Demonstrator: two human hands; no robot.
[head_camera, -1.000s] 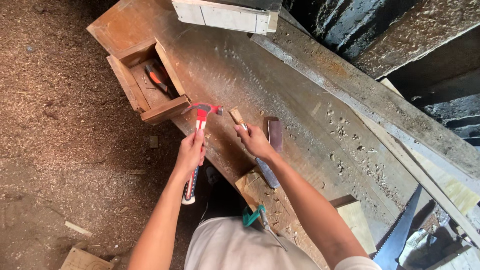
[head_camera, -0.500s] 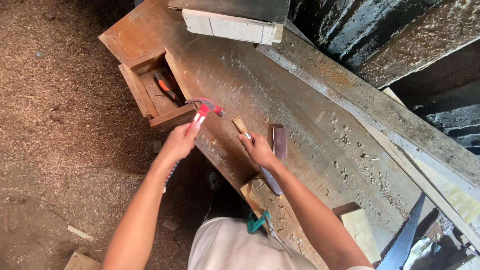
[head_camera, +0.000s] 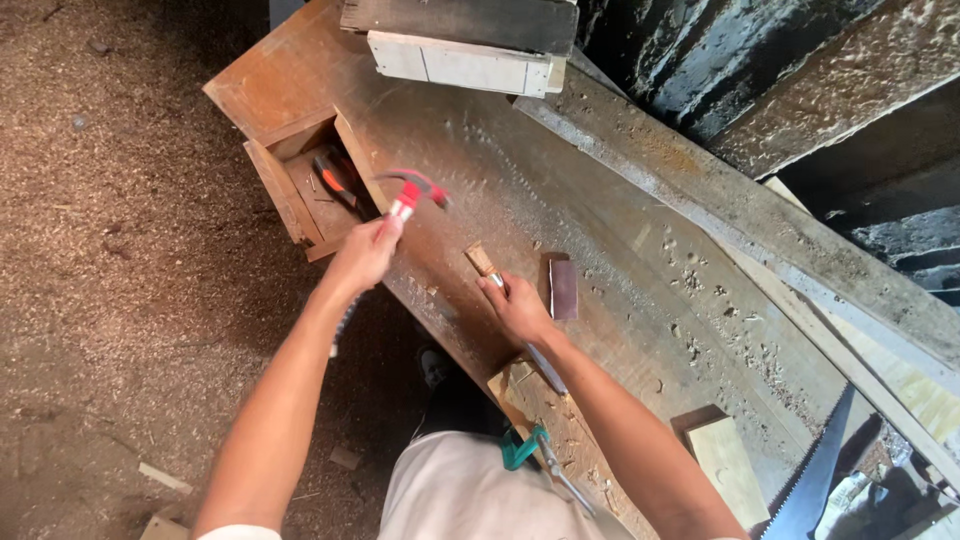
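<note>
The left hand (head_camera: 362, 255) grips a red-headed claw hammer (head_camera: 410, 190) raised above the wood-handled chisel (head_camera: 500, 290), which the right hand (head_camera: 520, 310) clasps against the brown wooden workbench (head_camera: 620, 230).

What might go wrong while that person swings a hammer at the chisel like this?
The left hand has the red hammer raised, while the right hand grips the chisel just below its wooden top, so a miss could hit fingers. The chisel could also slip on the dusty workbench. The handsaw teeth lie near the right arm.
</note>
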